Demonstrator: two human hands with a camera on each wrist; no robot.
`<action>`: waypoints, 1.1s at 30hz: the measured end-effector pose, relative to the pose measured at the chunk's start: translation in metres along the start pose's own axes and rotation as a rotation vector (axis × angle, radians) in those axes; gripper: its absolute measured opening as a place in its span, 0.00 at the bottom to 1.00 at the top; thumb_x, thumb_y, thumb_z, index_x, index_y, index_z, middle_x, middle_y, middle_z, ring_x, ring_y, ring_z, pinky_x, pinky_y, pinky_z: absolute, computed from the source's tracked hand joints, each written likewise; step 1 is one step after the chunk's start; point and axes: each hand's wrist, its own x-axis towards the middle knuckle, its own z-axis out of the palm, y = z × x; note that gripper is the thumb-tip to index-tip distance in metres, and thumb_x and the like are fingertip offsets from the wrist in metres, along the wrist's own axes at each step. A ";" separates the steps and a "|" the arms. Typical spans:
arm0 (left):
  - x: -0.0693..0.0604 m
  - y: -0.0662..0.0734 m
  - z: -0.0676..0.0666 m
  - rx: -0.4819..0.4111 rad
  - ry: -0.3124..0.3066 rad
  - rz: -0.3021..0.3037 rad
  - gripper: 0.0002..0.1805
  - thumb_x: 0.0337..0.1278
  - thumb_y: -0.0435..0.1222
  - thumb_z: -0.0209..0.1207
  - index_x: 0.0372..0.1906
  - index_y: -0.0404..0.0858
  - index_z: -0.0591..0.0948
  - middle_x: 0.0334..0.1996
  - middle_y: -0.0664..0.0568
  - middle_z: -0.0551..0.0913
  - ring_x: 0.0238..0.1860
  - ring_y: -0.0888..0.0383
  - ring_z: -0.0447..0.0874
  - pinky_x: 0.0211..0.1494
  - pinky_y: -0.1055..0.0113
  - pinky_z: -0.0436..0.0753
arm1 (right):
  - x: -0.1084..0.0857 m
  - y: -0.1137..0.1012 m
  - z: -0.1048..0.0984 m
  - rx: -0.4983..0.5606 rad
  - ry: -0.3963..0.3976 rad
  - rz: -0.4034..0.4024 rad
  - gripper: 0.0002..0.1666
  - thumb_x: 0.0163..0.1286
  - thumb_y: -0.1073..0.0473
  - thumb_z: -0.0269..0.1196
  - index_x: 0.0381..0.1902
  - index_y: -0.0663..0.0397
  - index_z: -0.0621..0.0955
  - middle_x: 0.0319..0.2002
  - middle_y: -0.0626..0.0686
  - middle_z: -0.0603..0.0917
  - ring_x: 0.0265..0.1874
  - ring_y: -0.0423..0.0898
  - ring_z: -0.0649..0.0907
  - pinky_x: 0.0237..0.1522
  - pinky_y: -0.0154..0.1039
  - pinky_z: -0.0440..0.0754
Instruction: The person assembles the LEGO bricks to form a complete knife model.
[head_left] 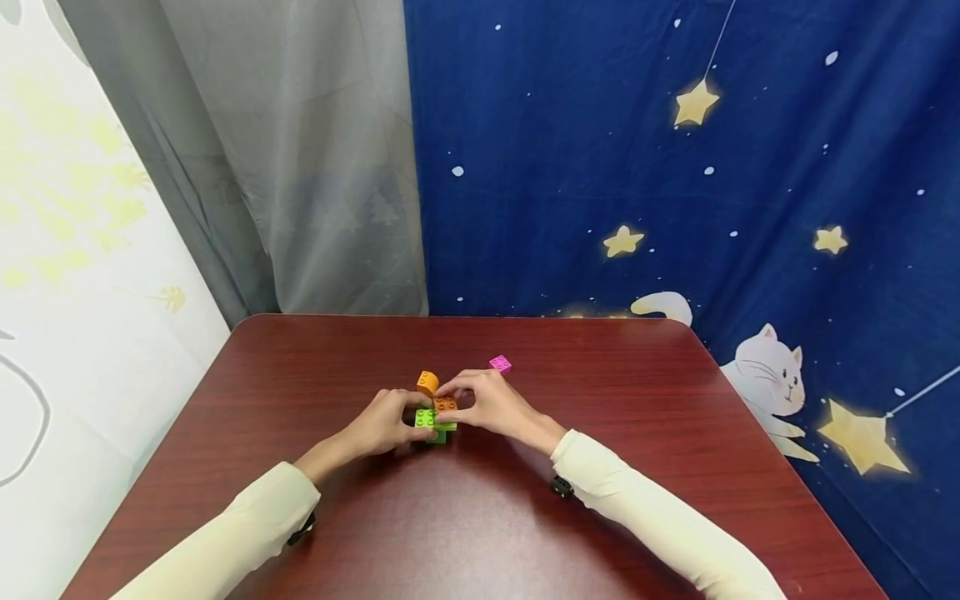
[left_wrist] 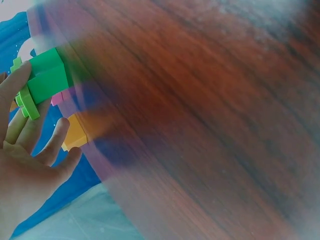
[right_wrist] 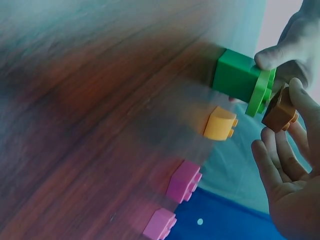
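Observation:
My left hand (head_left: pixel 384 421) pinches a lime-green plate brick (right_wrist: pixel 260 92) that sits on a darker green block (right_wrist: pixel 235 74). Between the thumb and fingers of my right hand (head_left: pixel 493 401) is a brown-orange brick (right_wrist: pixel 280 111), its studs facing up. In the right wrist view this brick is tilted over the studs of the lime plate; whether the two touch I cannot tell. Just behind the stack, a yellow-orange brick (head_left: pixel 427 382) with a rounded side stands on the table. The left wrist view shows the green block (left_wrist: pixel 48 75) under my left thumb.
Beyond my right hand a pink brick (head_left: pixel 500 363) lies on the dark red wooden table (head_left: pixel 337 342). The right wrist view shows two pink bricks, one nearer (right_wrist: pixel 184 181) and another lower down (right_wrist: pixel 160 224). Grey and blue curtains (head_left: pixel 525 208) hang past the table's far edge.

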 end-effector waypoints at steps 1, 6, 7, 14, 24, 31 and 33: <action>0.000 0.000 0.000 -0.002 -0.002 -0.011 0.17 0.55 0.44 0.77 0.48 0.45 0.88 0.39 0.61 0.88 0.35 0.64 0.82 0.40 0.66 0.81 | 0.000 -0.001 0.001 0.002 0.001 -0.004 0.22 0.59 0.48 0.80 0.49 0.48 0.90 0.43 0.44 0.89 0.41 0.44 0.86 0.45 0.40 0.87; 0.000 0.000 -0.001 -0.001 0.000 -0.040 0.19 0.54 0.43 0.77 0.49 0.42 0.88 0.38 0.59 0.88 0.31 0.63 0.80 0.35 0.70 0.79 | 0.002 -0.003 0.006 -0.018 0.006 -0.012 0.22 0.59 0.48 0.80 0.49 0.48 0.90 0.43 0.46 0.89 0.39 0.46 0.87 0.43 0.43 0.88; 0.000 0.000 -0.001 0.000 0.001 -0.040 0.19 0.54 0.43 0.78 0.49 0.41 0.88 0.39 0.58 0.88 0.31 0.62 0.80 0.35 0.70 0.79 | 0.002 -0.003 0.007 -0.027 0.009 -0.009 0.22 0.58 0.48 0.80 0.49 0.48 0.90 0.43 0.46 0.89 0.39 0.46 0.87 0.43 0.43 0.88; 0.000 0.000 -0.001 -0.007 -0.006 -0.055 0.21 0.53 0.42 0.78 0.51 0.40 0.88 0.40 0.57 0.88 0.32 0.60 0.80 0.34 0.69 0.79 | 0.002 -0.007 0.013 -0.071 0.029 0.001 0.22 0.59 0.48 0.80 0.49 0.47 0.90 0.41 0.45 0.89 0.38 0.44 0.85 0.40 0.40 0.86; 0.000 0.000 -0.002 0.009 -0.007 -0.059 0.24 0.51 0.43 0.79 0.52 0.40 0.87 0.42 0.55 0.89 0.32 0.61 0.80 0.35 0.69 0.79 | 0.002 -0.007 0.019 -0.110 0.071 0.019 0.21 0.58 0.44 0.80 0.47 0.44 0.91 0.41 0.41 0.89 0.32 0.44 0.82 0.34 0.29 0.75; 0.000 0.000 -0.002 0.023 -0.005 -0.057 0.23 0.51 0.44 0.79 0.52 0.40 0.88 0.43 0.54 0.89 0.36 0.61 0.83 0.39 0.67 0.82 | 0.001 -0.005 0.022 -0.078 0.090 0.049 0.22 0.56 0.43 0.81 0.46 0.43 0.91 0.40 0.41 0.89 0.33 0.50 0.84 0.38 0.33 0.74; 0.000 0.000 -0.002 0.027 0.000 -0.054 0.23 0.51 0.43 0.79 0.51 0.40 0.88 0.43 0.54 0.89 0.38 0.60 0.83 0.41 0.66 0.83 | 0.001 -0.005 0.022 -0.073 0.096 0.055 0.22 0.55 0.43 0.81 0.46 0.43 0.92 0.39 0.41 0.89 0.35 0.50 0.85 0.40 0.35 0.74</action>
